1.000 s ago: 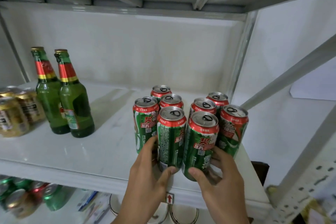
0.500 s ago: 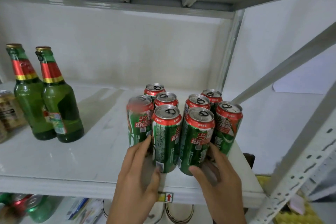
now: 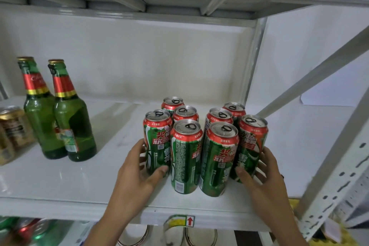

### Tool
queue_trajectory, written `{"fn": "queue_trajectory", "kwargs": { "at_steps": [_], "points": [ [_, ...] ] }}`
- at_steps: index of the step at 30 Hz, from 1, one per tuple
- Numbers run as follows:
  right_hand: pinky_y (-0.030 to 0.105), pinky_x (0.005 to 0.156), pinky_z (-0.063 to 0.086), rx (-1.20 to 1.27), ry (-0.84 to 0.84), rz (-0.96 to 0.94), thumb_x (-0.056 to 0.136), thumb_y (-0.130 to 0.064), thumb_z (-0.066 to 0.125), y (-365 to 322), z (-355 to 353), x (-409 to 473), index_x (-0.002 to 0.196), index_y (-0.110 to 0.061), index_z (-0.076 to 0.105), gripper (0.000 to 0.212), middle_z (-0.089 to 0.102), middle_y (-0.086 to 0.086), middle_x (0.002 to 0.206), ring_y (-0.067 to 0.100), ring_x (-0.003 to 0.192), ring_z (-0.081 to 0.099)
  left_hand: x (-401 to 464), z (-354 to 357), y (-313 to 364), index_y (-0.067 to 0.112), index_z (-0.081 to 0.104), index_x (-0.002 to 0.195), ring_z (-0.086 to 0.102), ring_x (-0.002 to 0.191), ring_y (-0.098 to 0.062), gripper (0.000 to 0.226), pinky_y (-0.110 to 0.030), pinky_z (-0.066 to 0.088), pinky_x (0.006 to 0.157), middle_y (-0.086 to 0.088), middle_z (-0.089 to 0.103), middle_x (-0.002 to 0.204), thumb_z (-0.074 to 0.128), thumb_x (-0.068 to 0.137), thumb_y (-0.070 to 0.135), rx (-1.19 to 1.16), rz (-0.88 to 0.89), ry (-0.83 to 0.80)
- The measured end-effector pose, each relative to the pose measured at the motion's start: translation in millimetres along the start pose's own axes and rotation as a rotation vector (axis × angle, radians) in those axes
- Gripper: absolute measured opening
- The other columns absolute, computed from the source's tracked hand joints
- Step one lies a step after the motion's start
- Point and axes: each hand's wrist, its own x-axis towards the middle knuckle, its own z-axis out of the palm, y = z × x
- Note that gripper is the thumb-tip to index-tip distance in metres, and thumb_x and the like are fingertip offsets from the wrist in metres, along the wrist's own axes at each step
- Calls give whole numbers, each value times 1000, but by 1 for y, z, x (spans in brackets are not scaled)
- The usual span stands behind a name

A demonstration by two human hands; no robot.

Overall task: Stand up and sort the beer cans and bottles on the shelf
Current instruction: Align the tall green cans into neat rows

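Observation:
Several green and red beer cans (image 3: 201, 140) stand upright in a tight cluster on the white shelf (image 3: 60, 181), right of centre. My left hand (image 3: 137, 173) grips the leftmost front can (image 3: 156, 142), thumb on its front and fingers behind it. My right hand (image 3: 261, 173) grips the rightmost front can (image 3: 250, 146) low down, thumb in front and fingers round its right side. Two green glass bottles (image 3: 60, 118) with red and gold necks stand upright at the left.
Gold cans (image 3: 12, 132) stand at the shelf's far left edge. A white upright post (image 3: 253, 62) and a diagonal brace (image 3: 311, 74) bound the shelf on the right. More cans (image 3: 22, 229) lie on the lower shelf. A label with a red arrow (image 3: 180, 221) marks the front lip.
My hands have spread from the two middle front cans to the outer cans of the cluster. The leftmost can has been pushed in closer to the group.

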Motion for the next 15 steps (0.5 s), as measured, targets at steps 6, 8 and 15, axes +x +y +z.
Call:
{"fn": "queue_trajectory", "kwargs": {
  "at_steps": [6,8,15],
  "points": [
    [16,83,44,-56,39,28,85,-14,81,0,-1,3,132,-45,41,69,57,-25,121,-5,109,57,7,-5,-1,51,46,125,64,101,12,65,-14,51,85,43,65,101,85,83,20,13,-33,0],
    [22,85,47,-81,77,36,84,-12,81,-1,0,5,137,-36,46,68,62,-11,120,10,105,62,9,-8,1,42,50,128,64,98,14,63,-12,50,81,35,64,104,86,82,19,33,-38,2],
    [39,98,50,-169,167,75,85,-8,80,-5,-1,10,147,-18,46,72,59,4,133,22,111,59,21,-27,-1,25,49,142,61,93,2,67,-20,50,85,15,63,118,83,85,13,93,-102,44]
  ]
}}
